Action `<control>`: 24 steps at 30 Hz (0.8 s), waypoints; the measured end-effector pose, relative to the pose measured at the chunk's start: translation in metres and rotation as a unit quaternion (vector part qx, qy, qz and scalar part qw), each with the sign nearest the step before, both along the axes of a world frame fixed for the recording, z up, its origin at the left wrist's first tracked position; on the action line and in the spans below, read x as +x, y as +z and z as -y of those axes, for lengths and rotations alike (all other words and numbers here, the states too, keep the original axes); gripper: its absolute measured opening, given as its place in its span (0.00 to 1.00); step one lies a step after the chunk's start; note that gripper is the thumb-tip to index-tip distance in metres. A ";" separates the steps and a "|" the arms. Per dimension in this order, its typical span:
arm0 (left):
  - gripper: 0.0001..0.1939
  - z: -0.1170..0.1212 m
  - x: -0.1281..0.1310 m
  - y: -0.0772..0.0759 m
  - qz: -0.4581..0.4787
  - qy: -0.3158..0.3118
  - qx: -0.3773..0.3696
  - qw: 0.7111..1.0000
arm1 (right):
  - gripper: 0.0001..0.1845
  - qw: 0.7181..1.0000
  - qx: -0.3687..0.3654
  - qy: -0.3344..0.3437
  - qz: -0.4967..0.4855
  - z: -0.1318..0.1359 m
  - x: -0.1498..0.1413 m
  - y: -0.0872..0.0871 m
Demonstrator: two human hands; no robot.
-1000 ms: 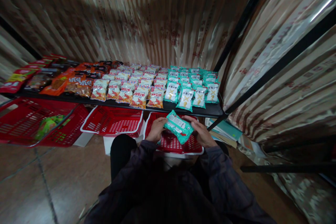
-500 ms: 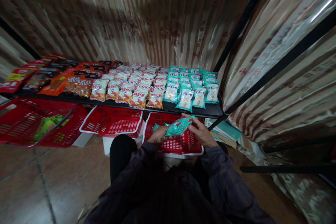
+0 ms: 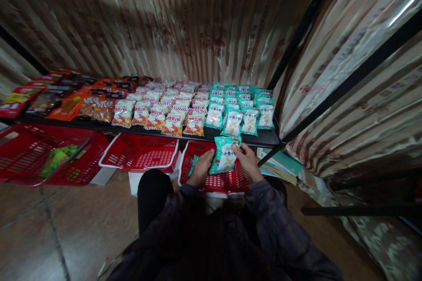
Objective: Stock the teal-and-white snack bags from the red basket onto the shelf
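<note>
A teal-and-white snack bag (image 3: 226,158) is held upright above a red basket (image 3: 227,186), its printed front facing me. My right hand (image 3: 248,161) pinches its right side, thumb on the front. At its left edge, my left hand (image 3: 201,170) is closed against the bag, its fingers partly hidden. Some teal wrapper (image 3: 194,163) shows beside my left hand; whether it lies in the basket or in the hand I cannot tell. Just beyond, rows of matching teal bags (image 3: 233,122) stand on a black shelf (image 3: 211,135).
White-and-orange snack bags (image 3: 174,122), orange bags (image 3: 99,107) and red bags (image 3: 20,99) fill the shelf leftward. Below stand another red basket (image 3: 141,153) and a larger red basket (image 3: 82,171) holding a green packet (image 3: 61,158). A black post (image 3: 329,101) slants on the right.
The teal bag has been turned over in my hands, from its back, through tilted, to its printed front standing upright. My right hand has shifted slightly left.
</note>
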State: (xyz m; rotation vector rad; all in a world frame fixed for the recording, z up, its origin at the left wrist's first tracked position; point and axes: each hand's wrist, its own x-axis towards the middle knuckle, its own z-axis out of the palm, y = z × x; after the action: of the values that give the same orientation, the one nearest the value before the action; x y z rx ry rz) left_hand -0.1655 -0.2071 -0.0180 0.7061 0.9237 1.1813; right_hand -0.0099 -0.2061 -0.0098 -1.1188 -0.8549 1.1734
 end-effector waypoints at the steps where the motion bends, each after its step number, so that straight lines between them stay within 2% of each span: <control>1: 0.17 0.000 0.002 0.004 0.015 -0.024 0.001 1.000 | 0.22 1.000 -0.003 0.001 0.009 -0.001 -0.001 -0.001; 3: 0.20 0.000 0.004 0.011 0.042 -0.064 0.017 0.997 | 0.23 1.000 -0.008 0.002 0.030 -0.002 -0.002 -0.003; 7: 0.24 0.001 0.006 0.018 0.048 -0.072 0.058 0.995 | 0.24 0.996 -0.009 -0.005 0.089 -0.004 -0.003 -0.003; 13: 0.25 -0.003 0.013 0.011 0.002 -0.011 0.026 1.000 | 0.25 0.989 -0.015 -0.009 0.148 -0.001 -0.004 0.000; 18: 0.24 -0.001 0.015 0.018 -0.004 0.028 0.007 1.000 | 0.25 0.990 -0.017 0.001 0.142 0.000 -0.004 -0.004; 20: 0.24 -0.001 0.015 0.023 0.004 0.045 0.004 0.999 | 0.24 0.992 -0.010 0.014 0.127 0.001 -0.004 -0.006; 24: 0.23 -0.004 0.013 0.026 0.009 0.092 -0.007 0.996 | 0.24 0.995 -0.004 0.086 0.047 0.008 -0.003 -0.008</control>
State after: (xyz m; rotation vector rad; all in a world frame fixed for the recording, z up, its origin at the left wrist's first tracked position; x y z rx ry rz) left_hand -0.1528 -0.2032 0.0080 0.6076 0.9971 1.3400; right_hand -0.0127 -0.2141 -0.0178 -1.1314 -1.0359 1.2738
